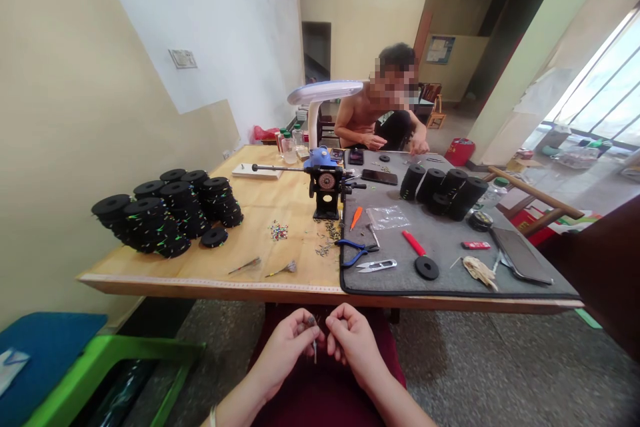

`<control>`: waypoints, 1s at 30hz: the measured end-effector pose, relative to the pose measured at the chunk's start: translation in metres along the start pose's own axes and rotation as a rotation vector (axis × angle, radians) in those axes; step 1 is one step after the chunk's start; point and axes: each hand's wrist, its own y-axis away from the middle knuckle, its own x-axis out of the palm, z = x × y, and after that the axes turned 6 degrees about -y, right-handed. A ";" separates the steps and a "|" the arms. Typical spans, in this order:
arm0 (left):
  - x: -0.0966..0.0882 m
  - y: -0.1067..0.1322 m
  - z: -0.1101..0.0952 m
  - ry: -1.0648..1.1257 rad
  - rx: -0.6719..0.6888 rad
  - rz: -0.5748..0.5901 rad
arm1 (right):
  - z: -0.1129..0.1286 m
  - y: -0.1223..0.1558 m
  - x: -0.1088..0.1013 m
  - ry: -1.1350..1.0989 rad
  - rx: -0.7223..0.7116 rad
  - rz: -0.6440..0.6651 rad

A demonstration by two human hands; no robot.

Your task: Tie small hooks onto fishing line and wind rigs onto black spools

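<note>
Above my lap, just in front of the table edge, both my hands are raised close together. My left hand (296, 339) is closed in a pinch on a thin grey stick-like piece (315, 349) with a darker thicker top; its exact kind is too small to tell. Fingertips of my right hand (351, 341) are pressed together beside it, a small gap away. Whatever they hold, if anything, I cannot make out. On the table nearest my hands lie two thin bundles (283, 270) with pointed ends and a pair of thread snips (377, 265).
Stacks of black foam discs (173, 210) stand left, more discs (453, 187) right. A black clamp device (327, 190) and lamp (325, 90) stand mid-table. Blue-handled pliers (356, 250) and a red-handled tool (413, 242) lie on the grey mat (450, 287). Another person (360, 123) sits opposite.
</note>
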 end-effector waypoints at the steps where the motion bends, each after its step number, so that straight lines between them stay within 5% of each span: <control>1: 0.000 0.000 0.000 0.000 -0.004 0.007 | -0.001 -0.001 -0.001 0.001 -0.002 -0.007; 20: 0.006 0.001 0.001 0.130 -0.026 0.083 | -0.004 -0.002 0.003 0.019 -0.032 -0.007; 30: 0.008 -0.003 0.008 0.299 -0.052 0.027 | -0.008 -0.003 0.003 0.008 -0.056 0.001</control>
